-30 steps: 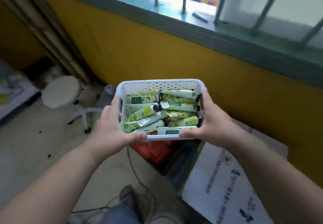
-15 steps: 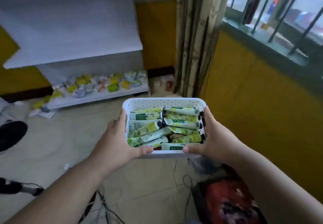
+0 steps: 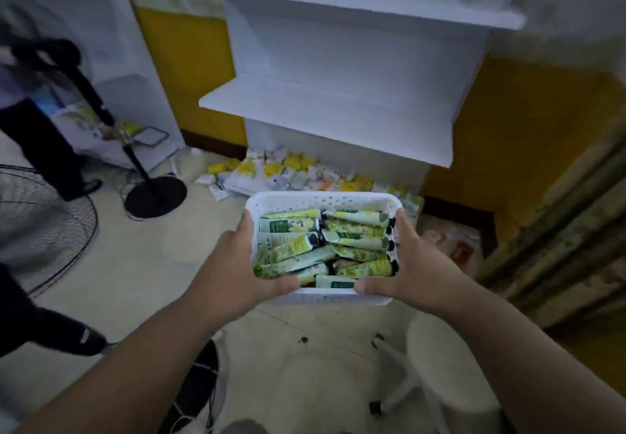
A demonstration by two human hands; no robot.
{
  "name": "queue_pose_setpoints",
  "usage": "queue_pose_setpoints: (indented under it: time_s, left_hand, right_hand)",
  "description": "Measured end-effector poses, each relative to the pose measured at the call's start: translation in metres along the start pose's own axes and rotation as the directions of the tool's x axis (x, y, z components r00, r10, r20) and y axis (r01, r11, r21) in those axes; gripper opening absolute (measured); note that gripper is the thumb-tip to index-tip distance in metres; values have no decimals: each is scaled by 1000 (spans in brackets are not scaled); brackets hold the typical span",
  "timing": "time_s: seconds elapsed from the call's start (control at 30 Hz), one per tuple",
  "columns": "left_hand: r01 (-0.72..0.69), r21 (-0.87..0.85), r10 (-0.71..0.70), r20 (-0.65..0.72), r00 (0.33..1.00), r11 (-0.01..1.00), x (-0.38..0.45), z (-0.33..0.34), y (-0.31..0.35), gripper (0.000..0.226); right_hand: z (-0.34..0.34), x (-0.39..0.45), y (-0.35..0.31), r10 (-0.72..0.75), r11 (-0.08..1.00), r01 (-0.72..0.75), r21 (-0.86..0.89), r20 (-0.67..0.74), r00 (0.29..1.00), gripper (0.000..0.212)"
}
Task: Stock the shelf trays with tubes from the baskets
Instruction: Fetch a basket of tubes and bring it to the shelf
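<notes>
**Basket of tubes held two-handed in front of the white shelf**

The left hand [image 3: 233, 271] grips the left side of a white perforated basket [image 3: 323, 200], thumb curled over the near rim and the fingers wrapped beneath, out of sight. The right hand [image 3: 411, 272] clasps the right side the same way, its thumb lying along the near rim. Both hands are clamped on the basket, which hangs in the air between them, above the pale floor [image 3: 135, 264].

The basket is packed with green-and-white tubes [image 3: 352, 230] with dark caps, lying flat in roughly two columns. About a dozen show; the exact number cannot be told because they overlap.

Straight ahead stands a white shelf unit [image 3: 325, 118], with two boards in view. At its foot, small yellow and white packets [image 3: 288, 171] lie scattered in a heap, too many and too blurred to count.

To the left stand one black fan stand [image 3: 154, 196] and the grille of a second fan [image 3: 44, 223]. One white stool [image 3: 447, 366] sits below the right forearm.
</notes>
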State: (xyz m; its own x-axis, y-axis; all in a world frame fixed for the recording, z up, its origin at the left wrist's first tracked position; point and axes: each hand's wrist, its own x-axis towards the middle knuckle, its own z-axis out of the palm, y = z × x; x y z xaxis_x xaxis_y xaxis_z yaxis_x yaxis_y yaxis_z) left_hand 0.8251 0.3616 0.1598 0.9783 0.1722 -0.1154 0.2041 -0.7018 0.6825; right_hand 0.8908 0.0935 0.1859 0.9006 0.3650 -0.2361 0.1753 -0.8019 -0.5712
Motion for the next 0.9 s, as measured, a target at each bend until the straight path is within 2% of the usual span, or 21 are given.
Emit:
queue_pose_setpoints:
  time_s: [0.1, 0.2, 0.4, 0.53, 0.63, 0.73, 0.8, 0.9]
  left_hand:
    - [78, -13, -79, -89, 993, 997, 63, -25, -19, 150]
    - [119, -5, -119, -116, 986, 993, 131, -47, -46, 151]
    - [146, -10, -146, -130, 981, 989, 263, -102, -76, 148]
    - [106, -17, -108, -169, 980, 994, 340, -136, -85, 142]
    - [103, -26, -106, -200, 974, 994, 401, -154, -105, 135]
    - [132, -84, -150, -262, 953, 988, 460, -173, -136, 134]
    - [145, -125, -176, -298, 938, 982, 488, -192, -153, 125]
    - [215, -164, -264, -391, 882, 963, 517, -235, -175, 114]
  right_hand:
    - [-9, 92, -23, -77, 997, 76, 19, 56, 995, 150]
    - [-8, 179, -49, -107, 994, 107, 5, 94, 990, 147]
    - [-26, 326, -97, -128, 992, 129, -9, 84, 988, 153]
    - [-45, 409, -126, -141, 990, 140, 21, 99, 985, 156]
    - [-48, 483, -146, -161, 987, 160, 18, 133, 978, 150]
    - [-43, 569, -174, -239, 969, 245, -18, 162, 958, 144]
    - [-39, 622, -200, -288, 952, 304, -49, 206, 935, 145]
    - [-24, 699, -257, -406, 906, 423, -4, 276, 871, 147]
